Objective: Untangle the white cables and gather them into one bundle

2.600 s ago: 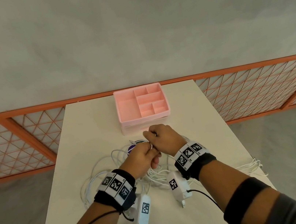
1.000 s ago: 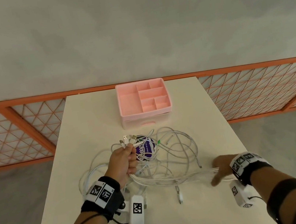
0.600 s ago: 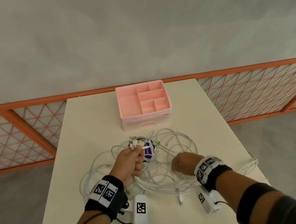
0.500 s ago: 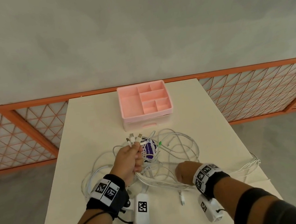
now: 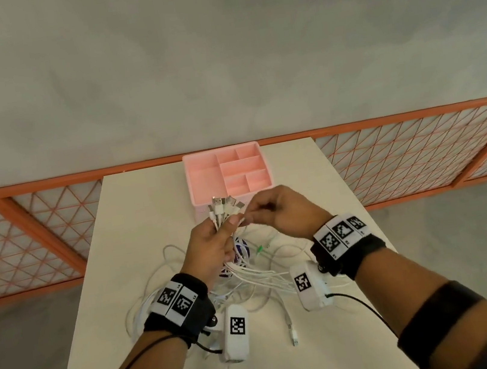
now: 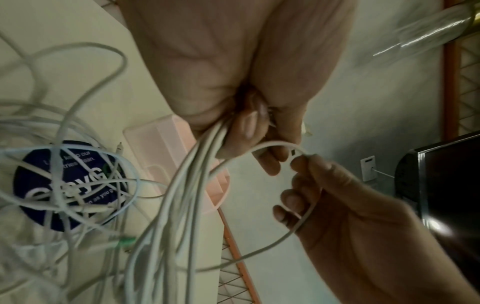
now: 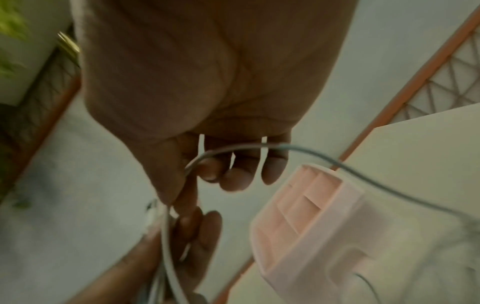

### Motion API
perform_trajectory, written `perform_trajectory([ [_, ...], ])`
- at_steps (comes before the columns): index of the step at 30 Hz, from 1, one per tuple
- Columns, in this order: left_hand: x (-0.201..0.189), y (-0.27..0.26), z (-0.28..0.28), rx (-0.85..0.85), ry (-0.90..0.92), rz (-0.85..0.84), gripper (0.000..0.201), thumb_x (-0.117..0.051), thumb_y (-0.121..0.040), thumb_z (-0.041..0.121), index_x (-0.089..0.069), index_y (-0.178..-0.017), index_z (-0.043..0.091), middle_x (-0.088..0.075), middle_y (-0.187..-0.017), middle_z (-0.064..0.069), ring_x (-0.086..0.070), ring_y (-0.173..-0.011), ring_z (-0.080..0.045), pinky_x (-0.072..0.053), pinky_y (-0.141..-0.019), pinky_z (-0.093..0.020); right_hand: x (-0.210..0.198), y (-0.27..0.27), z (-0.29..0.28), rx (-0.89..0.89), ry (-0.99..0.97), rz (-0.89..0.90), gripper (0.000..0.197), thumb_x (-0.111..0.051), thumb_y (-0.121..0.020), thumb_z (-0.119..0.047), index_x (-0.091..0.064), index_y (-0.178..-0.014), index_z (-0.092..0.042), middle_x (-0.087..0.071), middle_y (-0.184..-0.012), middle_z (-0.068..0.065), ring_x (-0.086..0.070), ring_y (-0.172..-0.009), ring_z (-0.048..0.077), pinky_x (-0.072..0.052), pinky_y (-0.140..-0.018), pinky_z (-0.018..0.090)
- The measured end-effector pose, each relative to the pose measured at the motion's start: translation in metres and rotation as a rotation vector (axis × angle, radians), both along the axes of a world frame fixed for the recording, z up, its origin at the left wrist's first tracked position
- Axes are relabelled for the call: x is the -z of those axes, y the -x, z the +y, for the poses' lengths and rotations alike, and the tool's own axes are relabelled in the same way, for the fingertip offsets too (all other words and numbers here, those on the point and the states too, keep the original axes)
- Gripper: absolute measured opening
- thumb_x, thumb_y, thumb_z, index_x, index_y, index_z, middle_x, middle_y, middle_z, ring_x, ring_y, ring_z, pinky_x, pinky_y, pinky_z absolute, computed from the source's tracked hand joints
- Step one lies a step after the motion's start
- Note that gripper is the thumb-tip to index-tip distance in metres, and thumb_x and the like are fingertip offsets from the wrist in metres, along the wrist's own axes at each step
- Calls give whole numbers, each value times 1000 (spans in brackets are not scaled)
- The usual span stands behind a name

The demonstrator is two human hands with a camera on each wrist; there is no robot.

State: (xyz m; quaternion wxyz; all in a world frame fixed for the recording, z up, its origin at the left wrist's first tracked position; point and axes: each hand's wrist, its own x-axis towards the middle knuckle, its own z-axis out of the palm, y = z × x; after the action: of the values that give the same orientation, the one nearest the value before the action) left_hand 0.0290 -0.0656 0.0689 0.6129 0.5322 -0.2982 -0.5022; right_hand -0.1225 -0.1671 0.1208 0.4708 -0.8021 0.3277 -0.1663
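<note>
My left hand (image 5: 222,230) is raised over the table and grips a bunch of white cable ends, their USB plugs (image 5: 223,204) sticking up above the fist. Right beside its thumb, my right hand (image 5: 248,215) pinches one white cable between thumb and forefinger. In the left wrist view that cable (image 6: 272,145) arcs from the left fist to the right hand (image 6: 306,164). The right wrist view shows the same cable (image 7: 259,146) running off the pinch. The rest of the white cables (image 5: 259,276) lie in a tangle on the table below, over a purple disc (image 5: 240,248).
A pink compartment tray (image 5: 203,177) stands just beyond the hands at the table's far end. One loose plug (image 5: 294,339) lies near the front of the cream table (image 5: 145,214). A green connector (image 5: 259,249) shows in the tangle. Orange mesh fencing (image 5: 405,154) runs behind.
My right hand left the table's right side and came up to the left hand with one cable in a pinch. The left hand lifted its bunch of plug ends higher, toward the tray.
</note>
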Motion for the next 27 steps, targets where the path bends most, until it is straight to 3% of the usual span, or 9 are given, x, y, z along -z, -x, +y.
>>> perform_trajectory([
  [4,-4,-1,-1,34,18,152,35,-63,-89,32,-67,-104,1,-67,-81,-7,-24,-46,-8,-26,-42,-19,-25,-3,-8,167,69,-110,9,-69,-89,-12,-72,-81,-14,-65,-68,-4,-54,-61,3,-43,-62,15],
  [9,1,-4,5,66,-31,142,25,-62,-94,25,-67,-97,1,-67,-80,-5,-25,-44,-6,-26,-39,-19,-31,10,-25,537,82,-320,15,-64,-90,-10,-67,-76,-15,-53,-58,-8,-42,-51,1,-36,-55,18],
  [11,6,-4,7,61,-68,120,23,-61,-96,23,-67,-95,1,-67,-80,-4,-25,-44,-7,-25,-40,-20,-29,13,-28,575,98,-269,14,-61,-91,-10,-68,-80,-12,-54,-60,-8,-43,-53,2,-37,-57,21],
  [13,10,-4,7,46,-92,90,22,-60,-97,23,-68,-92,2,-67,-79,-3,-25,-44,-8,-25,-41,-21,-20,14,-30,486,218,-30,16,-56,-94,-11,-71,-94,-13,-64,-80,-4,-53,-69,8,-41,-67,26],
  [15,12,-3,6,40,-111,42,23,-60,-98,22,-68,-90,3,-66,-76,-1,-26,-44,-8,-25,-41,-21,-7,16,-25,350,477,313,29,-54,-93,-14,-66,-119,-19,-63,-115,2,-56,-98,21,-47,-84,37],
  [18,12,0,5,35,-141,2,22,-61,-98,22,-69,-89,3,-66,-70,1,-28,-43,-8,-24,-42,-21,2,9,-10,65,616,452,45,-58,-92,-33,-53,-137,-27,-54,-136,-1,-46,-125,25,-38,-105,50],
  [20,10,2,5,23,-149,19,22,-61,-98,22,-68,-89,3,-65,-68,2,-29,-42,-7,-23,-42,-21,7,3,-2,-53,615,446,37,-57,-94,-42,-59,-128,-28,-62,-125,-5,-53,-119,20,-36,-106,48],
  [23,9,3,7,-28,-145,50,23,-58,-100,21,-65,-93,1,-67,-69,0,-29,-41,-7,-24,-41,-20,8,2,0,-23,501,330,21,-58,-96,-39,-69,-99,-22,-71,-92,-6,-64,-86,16,-49,-86,38],
  [27,14,-1,6,-174,-175,145,27,-49,-104,24,-57,-84,8,-66,-75,-9,-30,-40,-7,-30,-38,-20,9,4,0,211,281,46,12,-62,-94,-27,-65,-84,-19,-54,-57,-10,-48,-54,5,-38,-59,25],
])
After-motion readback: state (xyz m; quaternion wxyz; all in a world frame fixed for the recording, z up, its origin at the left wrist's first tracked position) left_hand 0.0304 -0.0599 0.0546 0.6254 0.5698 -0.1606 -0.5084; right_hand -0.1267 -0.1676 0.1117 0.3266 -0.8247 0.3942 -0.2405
